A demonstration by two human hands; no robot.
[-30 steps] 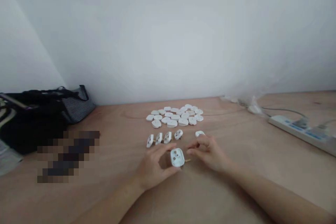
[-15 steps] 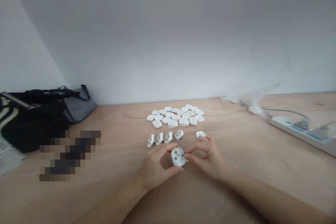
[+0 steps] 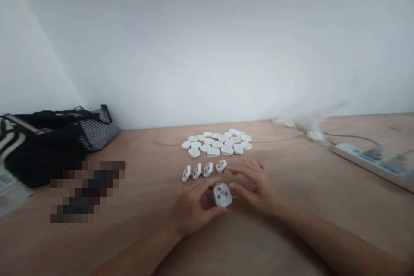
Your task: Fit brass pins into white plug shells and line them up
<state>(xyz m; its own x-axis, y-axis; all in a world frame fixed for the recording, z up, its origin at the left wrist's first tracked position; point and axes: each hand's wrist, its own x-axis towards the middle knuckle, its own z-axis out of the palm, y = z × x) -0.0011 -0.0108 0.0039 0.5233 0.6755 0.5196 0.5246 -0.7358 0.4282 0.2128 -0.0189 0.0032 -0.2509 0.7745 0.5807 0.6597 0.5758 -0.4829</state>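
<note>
My left hand (image 3: 194,207) holds a white three-pin plug base (image 3: 223,195) between its thumb and fingers. The inner face of the plug base is turned toward me and shows brass-coloured metal pieces. Just to the right of it is my right hand (image 3: 255,187), fingers spread and thumb close to the plug's edge; whether they touch I cannot tell. Beyond the hands stand several similar plug bases (image 3: 208,170) in a row, tilted on their pins. Farther back lies a group of white plug covers (image 3: 213,152).
On the left are a black bag (image 3: 42,151) and a striped pouch (image 3: 98,127), with a pixelated dark object (image 3: 92,189) in front. A power strip (image 3: 365,159) with plugged-in cords is at right, near a clear plastic bag (image 3: 310,125) by the wall.
My right fingers have opened from a pinch at the plug base's edge, and the hand now covers the separate white piece behind it. The plug base has turned slightly and shifted right.
</note>
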